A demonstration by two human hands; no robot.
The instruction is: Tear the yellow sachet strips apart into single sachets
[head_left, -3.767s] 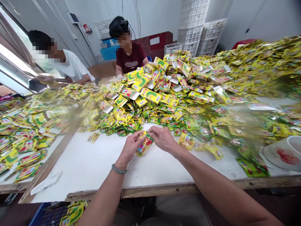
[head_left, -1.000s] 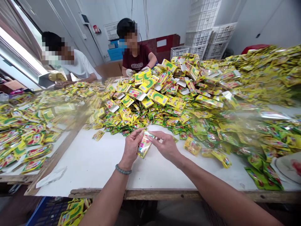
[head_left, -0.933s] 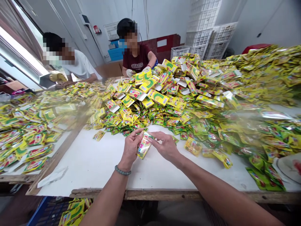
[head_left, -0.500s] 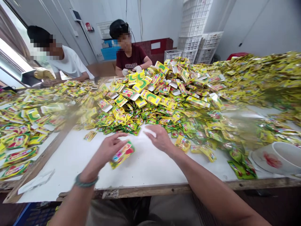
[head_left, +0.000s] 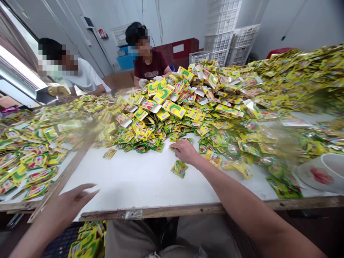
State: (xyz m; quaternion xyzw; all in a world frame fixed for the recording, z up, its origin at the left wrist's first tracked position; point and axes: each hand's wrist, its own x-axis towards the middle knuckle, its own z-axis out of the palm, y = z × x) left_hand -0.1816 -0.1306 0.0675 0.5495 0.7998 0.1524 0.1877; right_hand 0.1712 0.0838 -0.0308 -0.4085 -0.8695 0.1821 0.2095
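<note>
My left hand [head_left: 71, 200] is over the table's front left edge, fingers stretched out and apart, with nothing in them. Below it, yellow-green boxes [head_left: 87, 242] lie in a dark blue crate [head_left: 57, 242]. My right hand [head_left: 185, 152] reaches to the near edge of a heap of small green packets [head_left: 145, 143]. Its fingers are curled down, and a green packet [head_left: 173, 146] shows at the fingertips, partly hidden. One loose green packet [head_left: 179, 168] lies on the white tabletop [head_left: 129, 182] just below this hand.
Open-ended yellow boxes [head_left: 174, 108] top the central heap. More boxes [head_left: 37, 161] lie left beyond a wooden strip [head_left: 67, 168]. A white cup [head_left: 319, 173] stands at right. Two people [head_left: 152, 66] sit across the table. White crates [head_left: 219, 43] are stacked behind.
My left hand has moved down and left, and the yellow-green box no longer shows in it. My right hand has shifted slightly right against the packets. A loose green packet now shows below it.
</note>
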